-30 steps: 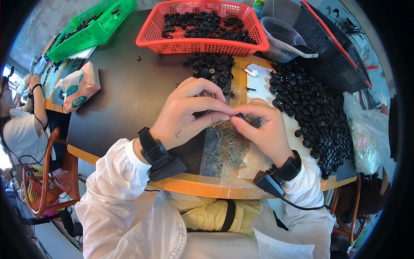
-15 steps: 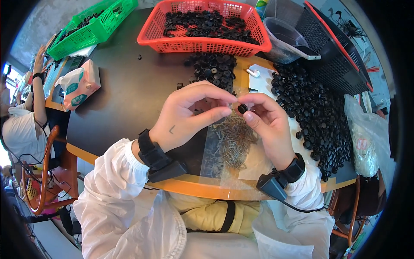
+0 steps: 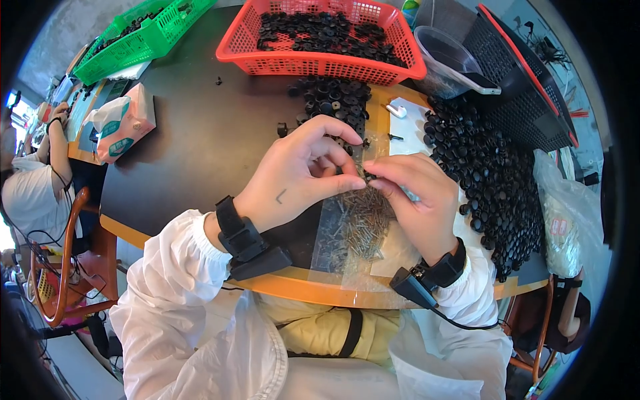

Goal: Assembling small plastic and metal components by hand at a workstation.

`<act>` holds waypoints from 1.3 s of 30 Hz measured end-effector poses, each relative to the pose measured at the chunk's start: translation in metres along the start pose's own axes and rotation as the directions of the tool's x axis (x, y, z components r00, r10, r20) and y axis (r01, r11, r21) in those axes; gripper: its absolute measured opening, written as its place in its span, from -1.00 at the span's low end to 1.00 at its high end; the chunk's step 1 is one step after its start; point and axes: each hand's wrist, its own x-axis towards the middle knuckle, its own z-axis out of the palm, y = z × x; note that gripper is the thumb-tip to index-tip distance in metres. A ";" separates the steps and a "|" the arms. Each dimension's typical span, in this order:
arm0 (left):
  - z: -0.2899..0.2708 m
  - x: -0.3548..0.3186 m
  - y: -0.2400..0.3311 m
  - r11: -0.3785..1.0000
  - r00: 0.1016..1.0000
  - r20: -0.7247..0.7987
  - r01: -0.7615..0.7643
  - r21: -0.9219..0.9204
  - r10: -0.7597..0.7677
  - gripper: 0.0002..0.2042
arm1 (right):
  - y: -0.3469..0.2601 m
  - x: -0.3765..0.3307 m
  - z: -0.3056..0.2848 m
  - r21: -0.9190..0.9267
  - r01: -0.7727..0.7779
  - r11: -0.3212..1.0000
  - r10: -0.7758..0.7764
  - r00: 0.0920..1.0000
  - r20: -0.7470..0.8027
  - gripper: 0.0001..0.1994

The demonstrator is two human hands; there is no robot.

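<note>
My left hand (image 3: pixel 300 163) is curled, its thumb tip meeting the fingertips of my right hand (image 3: pixel 423 187) above the screws. Between the right thumb and forefinger sits a small black cap (image 3: pixel 370 177), mostly covered by the fingers. Whatever the left fingers hold is too small and hidden to make out; the left forefinger arches beside a small dark bit. Below lies a heap of metal screws (image 3: pixel 365 230) on clear plastic film (image 3: pixel 327 247). Black round caps (image 3: pixel 500 193) are piled on the right, and more black round pieces (image 3: pixel 333 100) lie beyond my hands.
A red basket (image 3: pixel 320 68) of black parts stands at the back, beside a clear tub (image 3: pixel 443 67) with a phone (image 3: pixel 481 83) on it. A black basket (image 3: pixel 517 87) leans at the right. Tissues (image 3: pixel 127 127) and a green basket (image 3: pixel 127 53) are at left. Another person's arm (image 3: pixel 60 150) shows there.
My hands have come together at the fingertips. The right hand has turned and lowered slightly, covering more of the black cap. The co-worker's arm at left has come down.
</note>
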 end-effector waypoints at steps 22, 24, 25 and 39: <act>-0.005 -0.001 0.000 0.994 0.998 0.024 -0.064 0.089 0.062 -0.46 | -0.002 -0.005 0.001 0.207 -0.297 0.932 0.275 0.952 0.132 -0.80; -0.011 0.001 -0.002 0.963 0.983 -0.015 -0.178 0.200 0.185 -0.42 | -0.001 -0.004 0.001 0.393 -0.439 0.808 0.392 0.899 0.196 -0.80; -0.015 0.003 -0.002 0.909 0.951 -0.041 -0.279 0.311 0.306 -0.37 | 0.000 -0.004 0.002 0.547 -0.556 0.626 0.484 0.827 0.287 -0.79; -0.061 0.014 -0.011 0.427 0.920 0.057 -0.234 0.873 0.388 -0.79 | 0.020 -0.003 0.001 0.827 -0.436 0.355 0.435 0.860 0.267 -0.79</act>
